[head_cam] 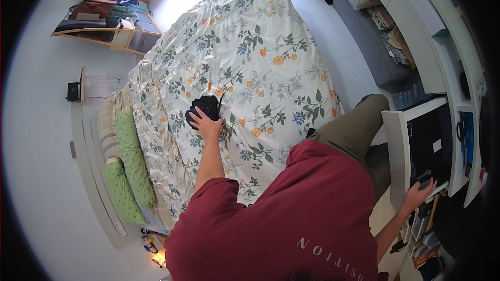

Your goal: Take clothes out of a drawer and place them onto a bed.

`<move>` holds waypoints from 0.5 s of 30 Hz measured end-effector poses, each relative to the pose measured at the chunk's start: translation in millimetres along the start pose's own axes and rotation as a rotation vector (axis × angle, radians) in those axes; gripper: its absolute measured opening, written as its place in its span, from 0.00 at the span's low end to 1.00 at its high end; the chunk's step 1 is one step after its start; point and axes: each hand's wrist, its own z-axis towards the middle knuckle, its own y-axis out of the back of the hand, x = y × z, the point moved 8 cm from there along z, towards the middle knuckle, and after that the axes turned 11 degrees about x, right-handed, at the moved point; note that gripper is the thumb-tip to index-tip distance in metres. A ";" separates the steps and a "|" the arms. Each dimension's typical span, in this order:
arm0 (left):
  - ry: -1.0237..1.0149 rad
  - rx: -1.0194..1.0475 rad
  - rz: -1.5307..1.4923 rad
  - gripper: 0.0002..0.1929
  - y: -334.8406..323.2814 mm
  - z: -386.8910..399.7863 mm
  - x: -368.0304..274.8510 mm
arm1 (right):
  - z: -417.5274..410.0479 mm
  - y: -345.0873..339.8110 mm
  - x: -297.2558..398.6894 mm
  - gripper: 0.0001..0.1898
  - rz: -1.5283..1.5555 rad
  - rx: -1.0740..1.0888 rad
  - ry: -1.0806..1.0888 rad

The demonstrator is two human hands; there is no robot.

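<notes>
On the floral bedspread [269, 86] lies a crumpled black cloth bundle [211, 105] with a thin dark strap or cord at its far side. My left hand [209, 123] is on the near side of this bundle, fingers spread over it; whether they grip it cannot be told. At the lower right, my right hand [418, 195] is at the near side wall of a pulled-out white drawer [395, 156], palm turned up and fingers apart. Inside the drawer lie a large black item [429, 140] with a small white patch and a small grey object close to my fingers.
Green bolsters [134, 156] and a striped pillow [109, 125] lie at the bed's left end. A wooden rack [129, 31] of clothes stands at the upper left. White shelving [418, 50] runs along the right, above a grey bench [363, 43] holding bagged items. Scissors [461, 130] hang beyond the drawer.
</notes>
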 end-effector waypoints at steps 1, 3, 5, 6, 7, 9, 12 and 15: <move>0.038 -0.009 0.035 0.62 1.7 6.0 -3.4 | -0.8 -0.7 -0.7 0.29 -0.004 -0.005 0.013; 0.058 -0.021 0.028 0.60 -0.5 23.5 -6.2 | -0.5 -0.6 0.4 0.29 -0.014 -0.012 0.003; 0.075 -0.036 0.025 0.58 0.3 35.2 -2.7 | -0.7 -1.3 0.1 0.28 -0.017 -0.011 -0.007; 0.096 -0.036 -0.019 0.55 3.1 36.4 -2.2 | -0.6 -0.9 -3.6 0.28 -0.019 -0.017 -0.020; 0.116 -0.036 -0.063 0.53 5.2 37.4 -2.0 | -0.9 -0.4 -6.3 0.28 -0.030 -0.020 -0.022; 0.100 -0.028 -0.070 0.51 5.5 42.0 -3.9 | -1.1 0.7 -9.1 0.28 -0.050 -0.023 -0.034; 0.094 -0.072 -0.061 0.47 3.5 52.5 10.6 | 1.5 -0.9 -2.9 0.28 -0.045 -0.025 -0.013; -0.040 -0.199 -0.141 0.40 12.9 68.3 23.8 | 0.1 -2.9 -10.0 0.27 -0.035 -0.016 -0.011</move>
